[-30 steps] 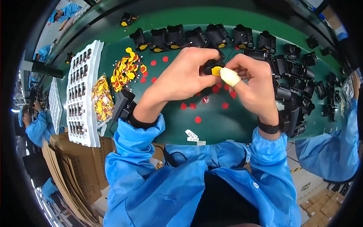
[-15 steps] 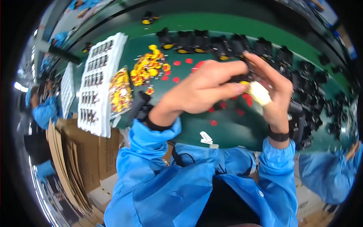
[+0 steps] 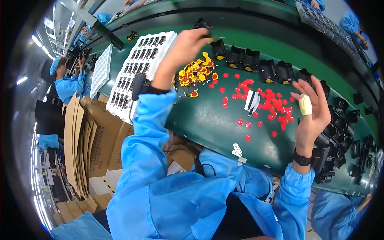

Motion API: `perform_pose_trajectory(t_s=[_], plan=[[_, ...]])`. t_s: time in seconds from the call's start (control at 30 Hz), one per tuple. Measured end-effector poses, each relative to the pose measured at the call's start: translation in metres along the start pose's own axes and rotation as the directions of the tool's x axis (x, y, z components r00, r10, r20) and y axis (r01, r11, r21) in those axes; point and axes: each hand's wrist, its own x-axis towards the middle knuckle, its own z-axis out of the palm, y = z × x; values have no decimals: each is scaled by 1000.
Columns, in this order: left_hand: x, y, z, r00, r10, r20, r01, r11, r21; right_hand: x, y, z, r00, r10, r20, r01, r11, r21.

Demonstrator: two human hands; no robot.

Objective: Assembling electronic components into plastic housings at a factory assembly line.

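My left hand (image 3: 187,47) reaches to the far side of the green table, its fingers closed on a small black housing (image 3: 203,23). A yellow bit with a thin wire shows by the thumb; most of the grip is hidden. My right hand (image 3: 314,110) hovers over the table's right part, fingers apart and holding nothing, with a pale yellow wrap (image 3: 305,105) round one finger. Below it to the left lie scattered red discs (image 3: 276,105) and a white-and-black strip (image 3: 252,101). Yellow discs with wires (image 3: 198,72) are heaped near my left forearm.
Several black housings (image 3: 268,71) stand in a row along the far edge; more are piled at right (image 3: 340,136). A white tray (image 3: 170,42) of small parts stands left, above cardboard sheets (image 3: 78,140). A white label (image 3: 237,150) lies near the front edge. Other people (image 3: 66,78) sit nearby.
My hands have parted: the left has moved away to the far left, while the right has opened beside the black housings. The view has shifted, uncovering the red discs and the strip.
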Motion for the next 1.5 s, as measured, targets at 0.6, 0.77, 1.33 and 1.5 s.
perform_pose_trajectory(t_s=[0.6,0.77,1.33,1.5], plan=[[-20,52,56,865,-210,455,-33,883,469,-3,9,2,995,-53,84,71,971,-227],[-50,50,50,936,-226,269,109,914,392,-9,5,2,987,-118,105,142,953,-268],[-11,157,32,790,141,597,349,696,-627,-12,1,4,909,41,414,57,974,-221],[-3,155,62,800,160,578,466,441,-767,-7,0,-9,840,313,443,-370,928,46]])
